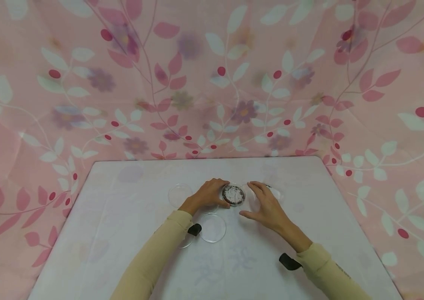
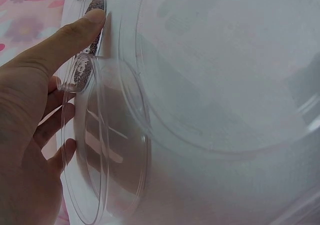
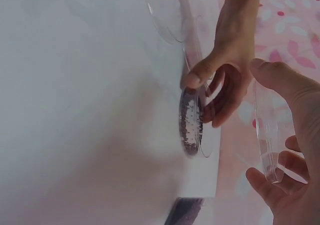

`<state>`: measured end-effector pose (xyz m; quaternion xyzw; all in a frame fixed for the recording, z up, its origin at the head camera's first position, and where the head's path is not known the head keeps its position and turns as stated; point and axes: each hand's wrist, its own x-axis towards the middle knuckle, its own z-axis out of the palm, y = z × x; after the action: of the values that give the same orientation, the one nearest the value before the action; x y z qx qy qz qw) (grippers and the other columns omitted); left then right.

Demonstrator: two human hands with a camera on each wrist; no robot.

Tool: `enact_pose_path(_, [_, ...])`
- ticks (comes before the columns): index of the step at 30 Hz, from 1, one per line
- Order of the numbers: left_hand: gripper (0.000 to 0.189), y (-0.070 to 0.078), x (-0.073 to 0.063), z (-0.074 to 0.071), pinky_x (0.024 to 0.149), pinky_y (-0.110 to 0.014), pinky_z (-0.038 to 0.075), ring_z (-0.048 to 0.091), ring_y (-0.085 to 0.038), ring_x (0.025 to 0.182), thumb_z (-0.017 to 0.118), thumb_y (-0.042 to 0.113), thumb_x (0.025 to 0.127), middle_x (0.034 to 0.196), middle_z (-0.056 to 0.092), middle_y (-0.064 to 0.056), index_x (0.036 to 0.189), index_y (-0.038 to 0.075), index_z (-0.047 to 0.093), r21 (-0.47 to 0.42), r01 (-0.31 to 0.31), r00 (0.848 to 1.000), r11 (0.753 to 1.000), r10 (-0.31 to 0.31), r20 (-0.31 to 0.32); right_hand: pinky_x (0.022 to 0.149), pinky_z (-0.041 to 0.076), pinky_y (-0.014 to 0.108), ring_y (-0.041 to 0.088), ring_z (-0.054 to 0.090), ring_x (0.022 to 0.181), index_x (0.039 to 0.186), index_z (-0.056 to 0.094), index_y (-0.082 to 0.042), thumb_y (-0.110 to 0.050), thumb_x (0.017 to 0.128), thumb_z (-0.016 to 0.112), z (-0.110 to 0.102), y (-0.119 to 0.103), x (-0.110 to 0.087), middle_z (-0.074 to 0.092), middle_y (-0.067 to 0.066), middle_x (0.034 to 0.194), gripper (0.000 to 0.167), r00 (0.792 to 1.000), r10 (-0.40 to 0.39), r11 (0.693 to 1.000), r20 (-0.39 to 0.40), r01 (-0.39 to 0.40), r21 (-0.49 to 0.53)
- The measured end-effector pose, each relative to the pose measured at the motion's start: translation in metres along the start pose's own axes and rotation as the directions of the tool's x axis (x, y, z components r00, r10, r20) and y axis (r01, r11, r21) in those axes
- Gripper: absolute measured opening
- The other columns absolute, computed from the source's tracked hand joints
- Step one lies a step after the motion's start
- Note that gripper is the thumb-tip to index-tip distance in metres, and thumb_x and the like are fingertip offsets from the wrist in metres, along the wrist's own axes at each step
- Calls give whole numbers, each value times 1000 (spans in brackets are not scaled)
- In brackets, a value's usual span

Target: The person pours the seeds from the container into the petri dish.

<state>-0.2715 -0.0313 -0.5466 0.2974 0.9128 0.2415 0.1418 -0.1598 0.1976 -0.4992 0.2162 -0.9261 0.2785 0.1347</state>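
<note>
A round clear petri dish (image 1: 233, 195) with dark grains and a white patch lies on the table. My left hand (image 1: 210, 193) grips its left side, thumb at the near edge and fingers at the far edge. In the right wrist view the grains (image 3: 190, 122) show beside the left thumb. Just to the right, my right hand (image 1: 266, 206) holds a clear, shallow round lid (image 3: 267, 130) between thumb and fingers, raised off the table. That lid is barely visible in the head view. Empty clear dishes (image 2: 120, 150) stand beside and below the left hand.
Clear round dishes lie at the back left (image 1: 179, 195) and nearer the front (image 1: 213, 228); another (image 1: 186, 241) is partly covered by the left sleeve. A clear item with a dark part (image 1: 275, 193) lies behind the right hand. A floral cloth (image 1: 212, 83) hangs behind the white table (image 1: 122, 233).
</note>
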Motion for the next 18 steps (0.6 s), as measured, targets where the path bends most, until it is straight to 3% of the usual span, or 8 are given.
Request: enact_pose_path(18, [87, -4, 1, 2, 114, -41, 38, 50, -19, 129, 84, 51, 70, 140, 57, -1, 143, 16, 50, 18, -40, 999, 999, 40, -13, 102, 47, 56, 36, 47, 131, 146, 43, -3, -35, 69, 89, -8, 19, 22, 44, 18, 147, 94, 999, 53, 998, -7, -53, -39])
